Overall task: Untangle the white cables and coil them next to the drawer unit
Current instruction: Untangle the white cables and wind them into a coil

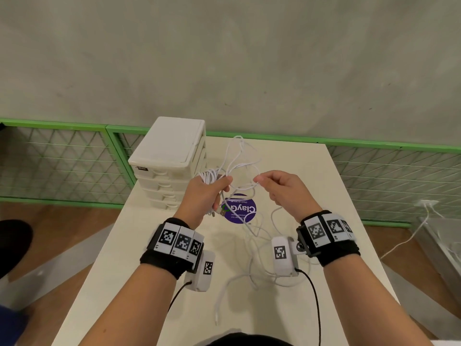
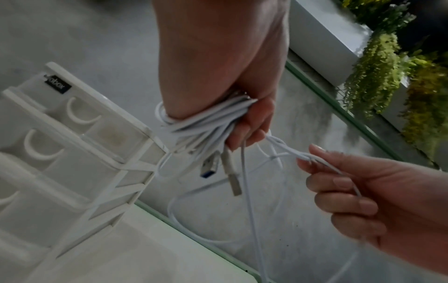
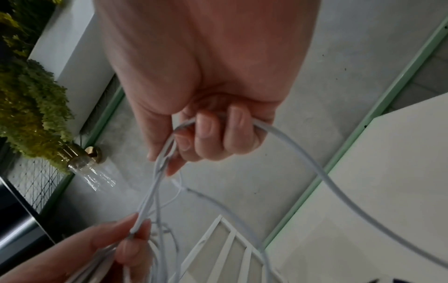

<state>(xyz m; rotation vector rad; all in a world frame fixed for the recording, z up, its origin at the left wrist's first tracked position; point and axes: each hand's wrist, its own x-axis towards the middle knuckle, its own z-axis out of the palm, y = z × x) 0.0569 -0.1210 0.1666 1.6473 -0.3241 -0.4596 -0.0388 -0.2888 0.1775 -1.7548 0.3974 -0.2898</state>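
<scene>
I hold both hands up over the table (image 1: 311, 171), in front of the drawer unit (image 1: 169, 156); the drawer unit stands at the far left corner of the table. My left hand (image 1: 204, 196) is wrapped around a bunch of white cables (image 1: 239, 161); the loops go round my palm, and my fingers (image 2: 252, 122) curl over them to keep them there. Two metal plugs (image 2: 230, 172) hang down from that bunch, just under my fingers. My right hand (image 1: 282, 193) pinches a thin bit of white cable between the thumb and the first finger; the other fingers of that hand are curled in, and the cable runs under them too. A short bit of cable goes from one hand to the other, and it looks twisted there. More cable loops stick up behind my hands, on the far side; more lies loose on the table near me, with one end close to the near edge. A round purple sticker (image 1: 240, 208) is on the table under my hands; some cable lies across it.
</scene>
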